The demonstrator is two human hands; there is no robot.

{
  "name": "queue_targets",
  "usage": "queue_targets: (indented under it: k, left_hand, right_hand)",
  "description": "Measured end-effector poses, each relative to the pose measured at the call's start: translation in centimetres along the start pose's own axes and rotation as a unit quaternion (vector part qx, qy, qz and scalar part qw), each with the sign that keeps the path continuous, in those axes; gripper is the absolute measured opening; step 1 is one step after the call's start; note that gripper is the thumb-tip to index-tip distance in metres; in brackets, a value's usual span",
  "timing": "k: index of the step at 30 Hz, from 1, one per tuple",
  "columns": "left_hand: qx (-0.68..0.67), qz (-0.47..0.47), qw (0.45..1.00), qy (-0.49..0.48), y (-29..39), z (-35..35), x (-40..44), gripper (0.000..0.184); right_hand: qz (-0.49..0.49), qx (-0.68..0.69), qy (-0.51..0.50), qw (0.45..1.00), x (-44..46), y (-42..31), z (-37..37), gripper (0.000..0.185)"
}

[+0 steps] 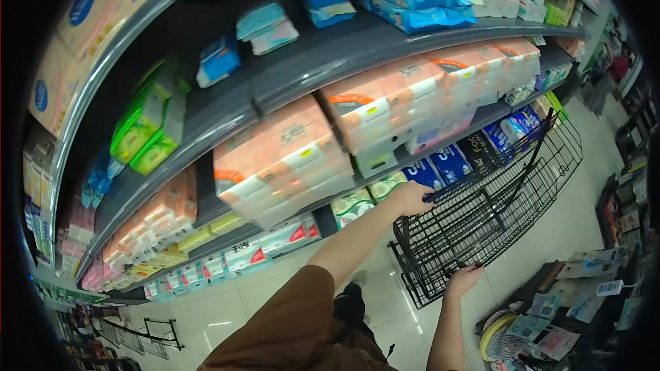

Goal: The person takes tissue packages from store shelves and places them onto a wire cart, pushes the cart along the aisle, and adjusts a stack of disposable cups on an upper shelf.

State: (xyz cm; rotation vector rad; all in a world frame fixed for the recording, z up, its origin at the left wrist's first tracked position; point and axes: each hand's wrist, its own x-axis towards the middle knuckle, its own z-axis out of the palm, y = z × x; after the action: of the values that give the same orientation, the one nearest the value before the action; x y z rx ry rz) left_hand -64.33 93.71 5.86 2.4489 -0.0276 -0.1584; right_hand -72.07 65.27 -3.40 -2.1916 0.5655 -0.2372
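A black wire shopping cart (495, 216) stands on the aisle floor beside the shelves, slanting across the tilted view. My left hand (411, 199) is closed around the cart's dark edge on the shelf side. On the opposite side, my right hand (465, 280) has its fingers curled on the cart's near rim. Through the mesh I see only wire and floor, with no goods that I can make out. Peach-coloured tissue packs (285, 154) sit on the shelf just beyond my left arm.
Shelving (330, 72) curves along the left, with blue wipe packs (419, 0), green packs (151, 120) and dark blue packs (450, 163). Hanging packaged goods (550, 323) border the right side. Another wire cart (141, 336) stands at lower left on the tiled floor (240, 312).
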Motion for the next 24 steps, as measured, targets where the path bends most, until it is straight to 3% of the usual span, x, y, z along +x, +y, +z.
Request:
queue_targets:
  k: [5,10,15,19,22,23,24]
  left_hand:
    - [-0.008,0.019,1.000,-0.004,1.7,1.4,7.6,0.047]
    - [-0.006,-0.005,0.999,-0.039,4.9,-0.2,14.0,0.049]
    - [-0.019,-0.016,0.999,-0.046,5.4,0.3,18.6,0.051]
    - [-0.011,-0.035,0.999,-0.013,6.0,0.1,19.2,0.052]
    - [0.020,-0.055,0.998,0.017,6.6,-0.8,18.9,0.054]
    - [0.003,-0.048,0.997,0.056,6.3,-0.8,18.4,0.057]
    - [-0.028,-0.024,0.992,0.122,5.0,0.2,18.3,0.056]
  right_hand:
    - [-0.041,0.005,0.024,0.999,7.2,-1.9,0.2,0.022]
    - [-0.025,-0.084,0.047,0.995,14.6,-1.4,2.1,0.024]
    - [-0.001,-0.054,0.031,0.998,18.6,-2.6,2.7,0.024]
    - [0.012,-0.083,0.033,0.996,20.0,-1.5,3.9,0.024]
    - [0.038,-0.046,0.002,0.998,18.4,-5.3,2.7,0.023]
    - [0.001,0.021,0.022,1.000,18.9,-2.5,5.1,0.016]
    - [0.053,0.018,-0.009,0.998,18.5,-4.9,4.2,0.015]
